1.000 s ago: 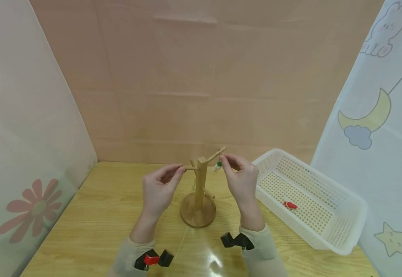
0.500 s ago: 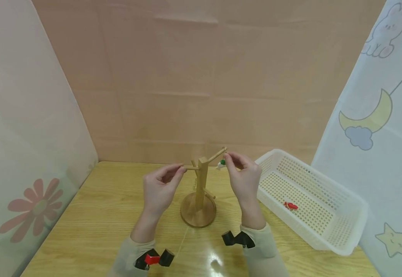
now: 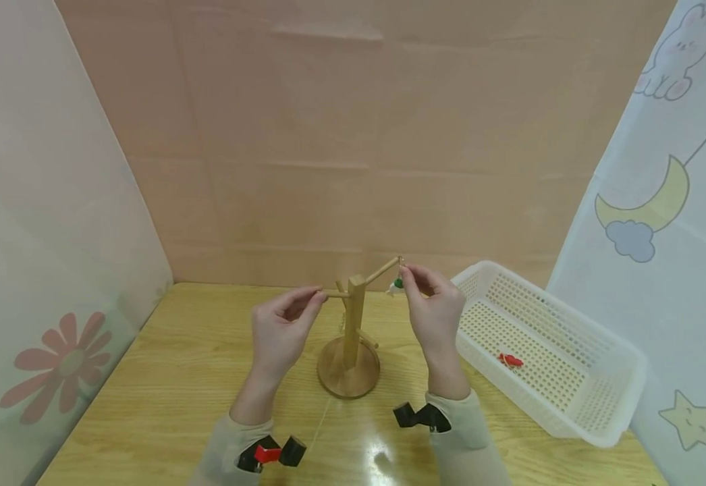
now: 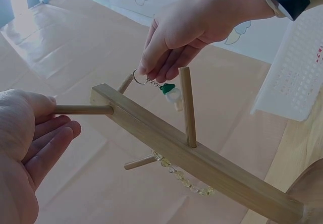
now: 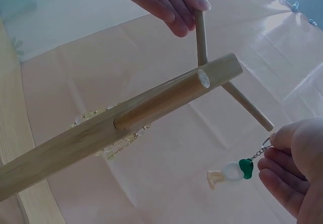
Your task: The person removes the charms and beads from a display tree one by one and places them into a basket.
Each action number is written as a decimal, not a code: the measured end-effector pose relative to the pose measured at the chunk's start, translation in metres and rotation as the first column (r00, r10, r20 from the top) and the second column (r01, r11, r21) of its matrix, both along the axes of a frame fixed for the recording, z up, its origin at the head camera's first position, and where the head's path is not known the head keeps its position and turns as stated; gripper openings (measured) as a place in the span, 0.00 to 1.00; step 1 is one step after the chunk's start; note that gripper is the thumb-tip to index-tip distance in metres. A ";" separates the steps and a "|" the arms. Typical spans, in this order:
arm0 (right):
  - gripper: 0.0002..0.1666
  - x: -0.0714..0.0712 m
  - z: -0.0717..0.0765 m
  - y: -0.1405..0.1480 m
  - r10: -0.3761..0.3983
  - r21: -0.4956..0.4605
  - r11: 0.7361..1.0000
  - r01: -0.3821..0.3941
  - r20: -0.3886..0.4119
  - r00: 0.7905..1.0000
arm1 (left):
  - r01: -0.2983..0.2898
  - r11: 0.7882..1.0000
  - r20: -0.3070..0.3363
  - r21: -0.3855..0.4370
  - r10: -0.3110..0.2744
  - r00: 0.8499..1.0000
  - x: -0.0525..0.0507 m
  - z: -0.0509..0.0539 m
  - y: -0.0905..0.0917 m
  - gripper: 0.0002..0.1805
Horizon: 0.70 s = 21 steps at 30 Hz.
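Green, white and cream, the small figure charm (image 4: 170,92) hangs by a short metal chain (image 5: 256,153) from the silver split ring (image 5: 266,142) that I pinch between the thumb and fingers of my right hand (image 3: 435,310), right at the free tip of the slim, round, back-right wooden peg (image 3: 382,270); whether the ring encircles that tip I cannot tell. I judge this step goes best with the ring's opening square to the peg and my wrist travelling along the peg's line, since a sideways tug could catch the wire or twist the upright, square-sided wooden stand (image 3: 351,324). My left hand (image 3: 280,327) steadies it, thumb and fingers pinching the end of the left wooden peg (image 3: 337,294), and light pressure there should be enough. Both forearms reach forward and up, one either side of the stand. Below, a bracelet of pale yellow, translucent beads (image 4: 181,176) hangs on another peg; off to my right, a white perforated plastic basket (image 3: 562,324) on the yellowish wooden worktop (image 3: 189,378) holds a small red item (image 3: 511,360).
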State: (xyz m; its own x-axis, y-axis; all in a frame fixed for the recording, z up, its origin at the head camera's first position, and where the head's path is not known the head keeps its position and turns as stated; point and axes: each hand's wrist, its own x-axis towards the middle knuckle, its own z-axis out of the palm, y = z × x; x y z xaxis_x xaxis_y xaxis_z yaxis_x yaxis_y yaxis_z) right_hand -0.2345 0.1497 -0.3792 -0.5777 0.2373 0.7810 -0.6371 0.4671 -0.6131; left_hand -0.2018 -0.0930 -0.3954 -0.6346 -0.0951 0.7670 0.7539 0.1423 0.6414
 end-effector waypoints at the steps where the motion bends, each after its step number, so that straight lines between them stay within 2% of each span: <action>1: 0.04 0.000 -0.001 0.001 -0.002 0.002 1.000 0.002 0.002 1.000 | 0.000 1.000 0.001 0.000 0.000 1.000 0.000 0.000 0.000 0.07; 15: 0.04 -0.002 -0.017 0.036 -0.054 0.091 0.995 0.052 0.017 0.998 | 0.003 1.000 0.009 -0.003 -0.003 1.000 0.001 0.000 0.000 0.07; 21: 0.04 -0.001 -0.020 0.060 -0.124 0.135 0.984 0.118 0.032 0.992 | -0.003 1.000 -0.003 -0.003 0.003 1.000 0.001 0.001 0.000 0.07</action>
